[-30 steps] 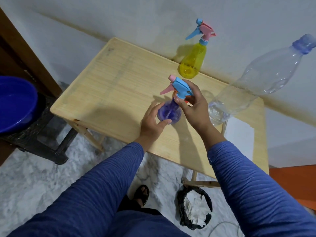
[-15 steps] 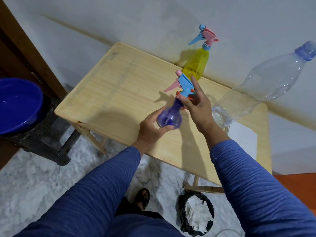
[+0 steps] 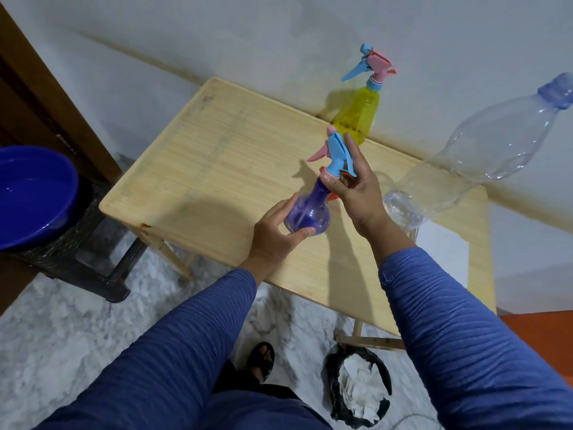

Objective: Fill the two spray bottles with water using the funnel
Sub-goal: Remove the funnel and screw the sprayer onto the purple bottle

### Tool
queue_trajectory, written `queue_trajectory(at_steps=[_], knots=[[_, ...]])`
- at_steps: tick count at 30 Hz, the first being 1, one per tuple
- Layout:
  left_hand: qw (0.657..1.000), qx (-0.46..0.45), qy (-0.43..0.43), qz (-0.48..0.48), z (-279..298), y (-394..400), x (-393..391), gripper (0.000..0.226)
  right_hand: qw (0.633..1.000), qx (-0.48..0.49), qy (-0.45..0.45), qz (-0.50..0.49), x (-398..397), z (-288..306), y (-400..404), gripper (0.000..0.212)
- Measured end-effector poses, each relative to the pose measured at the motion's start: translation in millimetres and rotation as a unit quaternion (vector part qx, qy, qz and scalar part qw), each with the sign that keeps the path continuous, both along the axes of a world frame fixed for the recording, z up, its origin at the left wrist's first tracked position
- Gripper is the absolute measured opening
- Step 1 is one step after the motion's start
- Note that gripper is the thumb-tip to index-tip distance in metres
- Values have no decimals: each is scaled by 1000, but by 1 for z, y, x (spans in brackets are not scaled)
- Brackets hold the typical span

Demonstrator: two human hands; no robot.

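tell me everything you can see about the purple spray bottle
The purple spray bottle is see-through tinted plastic with a round bulb body that narrows to a slim neck, and a thin dip tube shows inside. On top sits a blue trigger head with a pink lever and nozzle tip. It stands roughly upright at the near middle of the wooden table. The left hand cups the bulb; the right hand grips the collar at the neck. Any water level inside cannot be made out.

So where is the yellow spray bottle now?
In the head view, the yellow spray bottle stands upright at the far edge of the table, near the wall, beyond the purple bottle held in both hands and left of the big clear bottle.
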State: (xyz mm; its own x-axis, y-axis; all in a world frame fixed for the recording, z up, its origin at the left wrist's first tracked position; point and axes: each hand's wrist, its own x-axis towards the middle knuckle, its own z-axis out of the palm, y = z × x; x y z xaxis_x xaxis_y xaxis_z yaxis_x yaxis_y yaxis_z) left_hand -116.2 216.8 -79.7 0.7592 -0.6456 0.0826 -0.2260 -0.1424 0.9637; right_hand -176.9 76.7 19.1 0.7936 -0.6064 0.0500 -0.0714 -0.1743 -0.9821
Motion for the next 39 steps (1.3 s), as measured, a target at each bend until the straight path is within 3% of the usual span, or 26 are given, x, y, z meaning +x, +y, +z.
queue_trajectory(at_steps=[5, 11, 20, 25, 32, 39], knots=[[1000, 2, -20, 5, -2, 0, 1, 76, 999, -32, 23, 33, -1, 2, -4, 71], [997, 17, -82, 6, -8, -1, -1, 77, 997, 8, 38, 62, -5, 7, -13, 65], [995, 32, -89, 0, -11, -2, 2, 80, 999, 15, 26, 29, -3, 7, -3, 62], [997, 31, -76, 6, -12, -3, 4, 81, 997, 21, 32, 62, -4, 15, -12, 54], [996, 39, -79, 5, -11, -4, 8, 80, 989, 44, 59, 131, -5, 19, -27, 64], [997, 39, -59, 6, -10, -4, 8, 82, 999, 25, 37, 27, 0, 10, -16, 55]])
